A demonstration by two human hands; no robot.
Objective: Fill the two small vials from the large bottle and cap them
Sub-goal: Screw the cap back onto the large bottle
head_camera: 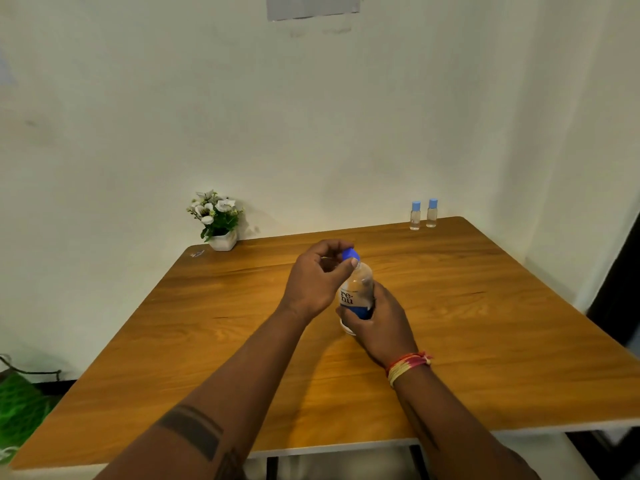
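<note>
Large bottle (356, 292), centre of the frame, is standing just above the desk (485, 341); the right hand (377, 323) is gripping its lower body while the left hand (317, 278) is pinching its blue cap (350, 253) between thumb and fingers. Both small vials (423, 214) are standing side by side at the upper right of the desk, well apart from the bottle, blue caps on. Whether the vials are already filled cannot be told; judging by this, the person is either opening or closing the bottle.

Clear glossy plastic bottle (356, 289), smooth blue cap (350, 253), matt grained wood table (207, 323)
</note>
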